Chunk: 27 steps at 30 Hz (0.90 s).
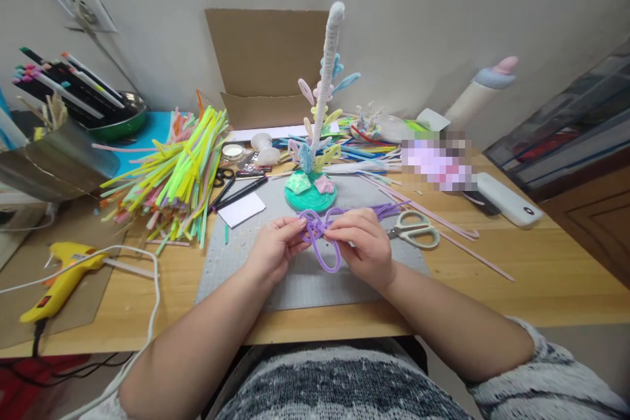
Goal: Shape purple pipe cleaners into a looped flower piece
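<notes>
Purple pipe cleaners (pixel 329 261), bent into several loops, hang between my two hands over the grey cutting mat (pixel 231 282). My left hand (pixel 276 244) pinches the loops at their left side. On the right side, my right hand (pixel 363 243) is closed on the same purple piece with thumb and fingertips. More purple pipe cleaners (pixel 388 210) lie behind my right hand. Just beyond the hands stands a decoration with a white wrapped stem (pixel 325 72), pastel loop flowers and a round green base (pixel 311 200). Scissors with pale handles (pixel 418 230) lie beside my right hand.
A heap of yellow and pink pipe cleaners (pixel 172 177) lies left of the mat. A yellow glue gun (pixel 63 275) with its cord is at the far left. A white card (pixel 241 210), black pens (pixel 241 193) and a white phone-like object (pixel 509 200) are also on the table.
</notes>
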{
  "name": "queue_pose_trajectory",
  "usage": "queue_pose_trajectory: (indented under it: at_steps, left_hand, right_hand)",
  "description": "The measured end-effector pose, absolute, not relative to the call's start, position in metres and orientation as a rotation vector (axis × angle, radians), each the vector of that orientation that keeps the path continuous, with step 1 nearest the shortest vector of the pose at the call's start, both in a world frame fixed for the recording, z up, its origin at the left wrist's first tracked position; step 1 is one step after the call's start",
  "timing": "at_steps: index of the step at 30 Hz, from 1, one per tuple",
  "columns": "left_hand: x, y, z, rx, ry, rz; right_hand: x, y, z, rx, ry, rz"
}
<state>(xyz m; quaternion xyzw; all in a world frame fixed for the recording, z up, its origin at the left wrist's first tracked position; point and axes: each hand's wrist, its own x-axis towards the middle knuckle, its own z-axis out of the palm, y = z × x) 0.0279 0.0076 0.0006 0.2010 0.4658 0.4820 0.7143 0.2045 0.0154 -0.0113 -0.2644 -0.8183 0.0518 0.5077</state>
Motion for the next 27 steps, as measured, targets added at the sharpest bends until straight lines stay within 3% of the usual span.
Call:
queue_pose_trajectory:
  at_steps: [12,27]
  left_hand:
    - [0.0274,0.0065,-0.0028,0.597,1.115,1.126]
    - [0.0271,0.0059,0.0006,0.653,1.09,1.113]
  right_hand:
    - [0.2042,0.0169,-0.0093,-0.723,-1.959,-0.033]
    - [0.2036,0.0179,-0.0089,-0.76,-1.984,0.059]
